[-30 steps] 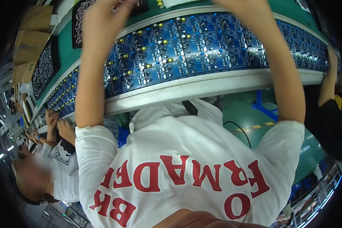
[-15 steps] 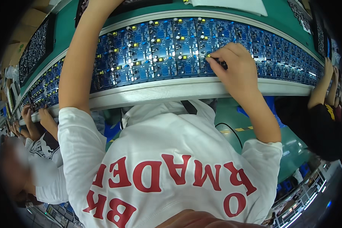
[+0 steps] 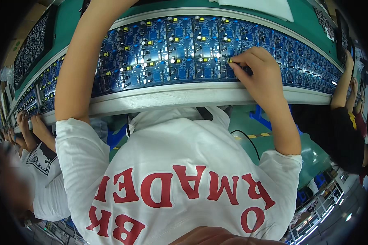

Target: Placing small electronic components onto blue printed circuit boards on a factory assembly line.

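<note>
My right hand (image 3: 261, 72) is over a long sheet of blue circuit boards (image 3: 184, 49). Its thumb and forefinger pinch a small yellow block-shaped component (image 3: 231, 61) at the surface of one board. Similar yellow parts, with white-topped round capacitors, sit on the boards left of this hand. On the boards to its right I see no yellow parts. My left forearm crosses above the boards toward the top edge, where the left hand lies outside the picture.
A pale metal rail (image 3: 163, 96) edges the near side of the boards. Black trays of parts (image 3: 34, 47) lie on the green surface, with a white cloth or bag (image 3: 259, 7) at the far side. Other people's hands (image 3: 28, 122) work at the left; another person's arm (image 3: 342, 83) is at the right.
The boards have shifted a little to the right. My right hand has moved right with them, its fingertips still at a yellow component. My left arm stays stretched across the boards.
</note>
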The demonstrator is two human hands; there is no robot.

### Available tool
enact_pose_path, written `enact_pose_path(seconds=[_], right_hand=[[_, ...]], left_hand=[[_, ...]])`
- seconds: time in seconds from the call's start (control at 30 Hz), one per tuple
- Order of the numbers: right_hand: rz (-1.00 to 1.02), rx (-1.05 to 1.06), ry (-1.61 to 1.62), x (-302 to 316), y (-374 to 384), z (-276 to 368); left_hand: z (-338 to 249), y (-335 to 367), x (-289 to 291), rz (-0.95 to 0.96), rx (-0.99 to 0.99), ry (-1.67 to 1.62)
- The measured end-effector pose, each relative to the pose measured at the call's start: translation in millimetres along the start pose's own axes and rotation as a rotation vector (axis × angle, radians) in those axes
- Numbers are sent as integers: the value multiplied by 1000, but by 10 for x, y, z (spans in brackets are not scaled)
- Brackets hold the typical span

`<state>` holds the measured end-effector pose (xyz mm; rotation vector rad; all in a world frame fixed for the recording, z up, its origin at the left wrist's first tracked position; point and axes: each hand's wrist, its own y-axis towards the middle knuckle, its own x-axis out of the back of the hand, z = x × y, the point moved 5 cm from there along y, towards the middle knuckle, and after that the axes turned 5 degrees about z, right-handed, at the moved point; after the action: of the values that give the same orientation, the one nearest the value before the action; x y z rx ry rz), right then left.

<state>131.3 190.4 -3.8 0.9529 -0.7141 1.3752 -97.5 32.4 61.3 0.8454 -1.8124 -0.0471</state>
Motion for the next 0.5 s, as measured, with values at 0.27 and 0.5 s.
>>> enact_pose_path(seconds=[0.27,0.5], right_hand=[[49,130,-81,52,67,-2],[50,78,-97,34,78,-12]], left_hand=[[-102,-74,11,50,72,-118],[-275,-112,12,81,9,-149]])
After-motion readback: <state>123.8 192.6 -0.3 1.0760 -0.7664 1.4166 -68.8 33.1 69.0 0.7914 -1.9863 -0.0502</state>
